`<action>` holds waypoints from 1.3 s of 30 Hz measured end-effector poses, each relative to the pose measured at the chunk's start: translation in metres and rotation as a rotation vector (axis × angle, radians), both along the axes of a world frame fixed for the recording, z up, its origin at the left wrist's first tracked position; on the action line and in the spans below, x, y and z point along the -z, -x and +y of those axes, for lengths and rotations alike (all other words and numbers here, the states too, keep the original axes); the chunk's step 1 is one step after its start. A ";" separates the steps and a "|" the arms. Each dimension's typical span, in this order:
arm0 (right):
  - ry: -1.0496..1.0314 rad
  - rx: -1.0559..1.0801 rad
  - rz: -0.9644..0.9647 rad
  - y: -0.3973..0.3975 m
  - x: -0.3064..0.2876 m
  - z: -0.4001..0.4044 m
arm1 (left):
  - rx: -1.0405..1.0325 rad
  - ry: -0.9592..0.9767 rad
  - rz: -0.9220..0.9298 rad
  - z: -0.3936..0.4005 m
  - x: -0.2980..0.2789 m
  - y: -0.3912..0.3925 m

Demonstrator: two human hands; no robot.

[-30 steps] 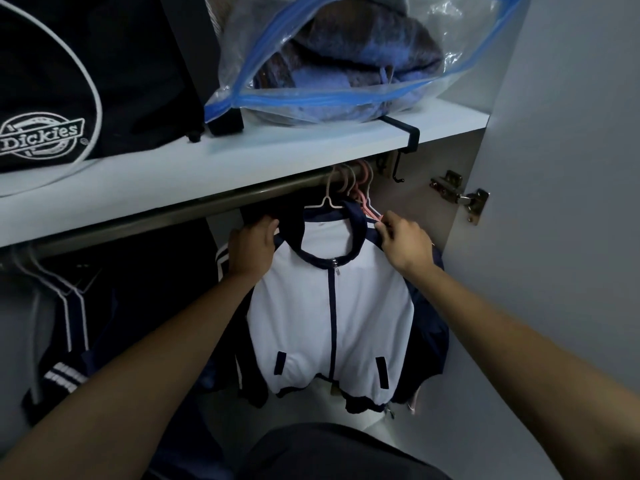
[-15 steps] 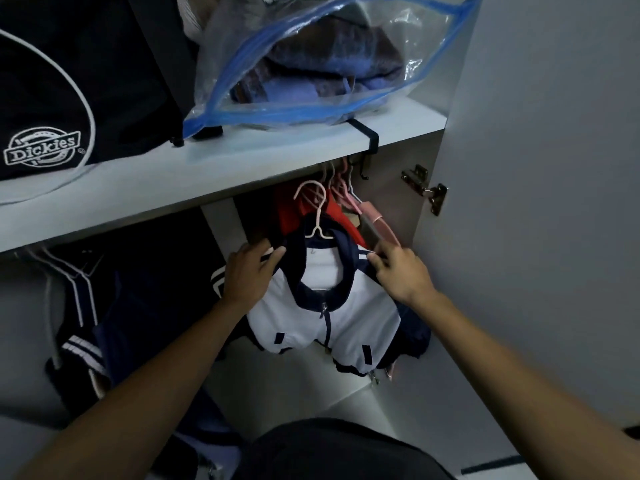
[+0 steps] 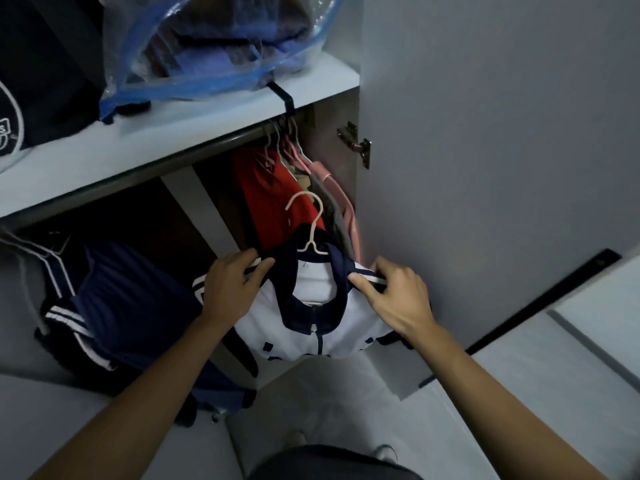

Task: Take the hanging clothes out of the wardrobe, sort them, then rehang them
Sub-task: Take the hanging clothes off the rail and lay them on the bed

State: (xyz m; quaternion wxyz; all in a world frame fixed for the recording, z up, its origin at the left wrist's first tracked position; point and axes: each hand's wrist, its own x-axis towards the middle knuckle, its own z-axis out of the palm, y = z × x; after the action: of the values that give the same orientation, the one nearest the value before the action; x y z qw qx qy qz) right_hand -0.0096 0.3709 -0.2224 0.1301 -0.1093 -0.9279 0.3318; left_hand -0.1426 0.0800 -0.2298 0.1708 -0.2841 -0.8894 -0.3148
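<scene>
A home wardrobe, doors open.

A metal hanging rail (image 3: 180, 157) ran under a white shelf (image 3: 166, 133); clothes on hangers (image 3: 304, 188) hung at 12 o'clock, a clear storage bag (image 3: 214, 39) of folded fabric sat at 11 o'clock, and a hinged door (image 3: 485, 133) stood at 2 o'clock.

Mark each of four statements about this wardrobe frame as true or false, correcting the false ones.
1. The white and navy jacket is off the rail, its hanger hook free in the air. True.
2. Only one hand holds the jacket. False: the left hand and the right hand each grip a shoulder.
3. A red garment hangs on the rail behind the jacket. True.
4. The clear zip bag lies on the wardrobe floor. False: it sits on the shelf above the rail.
</scene>
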 end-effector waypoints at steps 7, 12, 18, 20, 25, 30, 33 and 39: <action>0.114 0.209 -0.035 -0.103 0.013 0.001 | 0.154 0.104 0.023 0.041 -0.001 -0.047; 0.091 0.442 -0.009 -0.200 0.025 -0.010 | 0.379 0.099 0.101 0.080 0.006 -0.102; 0.065 0.782 0.014 -0.337 0.037 -0.008 | 0.703 0.108 0.093 0.140 0.014 -0.201; 0.051 0.879 0.021 -0.385 0.037 -0.002 | 0.794 0.112 0.082 0.164 0.013 -0.239; 0.044 1.079 0.062 -0.497 0.032 0.014 | 1.011 0.155 0.053 0.237 0.008 -0.328; 0.064 1.261 0.093 -0.588 0.031 0.030 | 1.175 0.216 0.051 0.315 0.005 -0.409; 0.071 1.384 0.105 -0.636 0.032 0.033 | 1.294 0.231 0.076 0.354 0.001 -0.458; 0.089 1.627 0.144 -0.692 0.028 0.009 | 1.528 0.270 0.051 0.411 0.003 -0.536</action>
State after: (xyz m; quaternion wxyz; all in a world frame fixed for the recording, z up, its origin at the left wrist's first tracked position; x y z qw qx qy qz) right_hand 0.6825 0.3800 -0.2501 0.3851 -0.7321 -0.5336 0.1762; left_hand 0.3934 0.4914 -0.2326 -0.1092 -0.8440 -0.4732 -0.2275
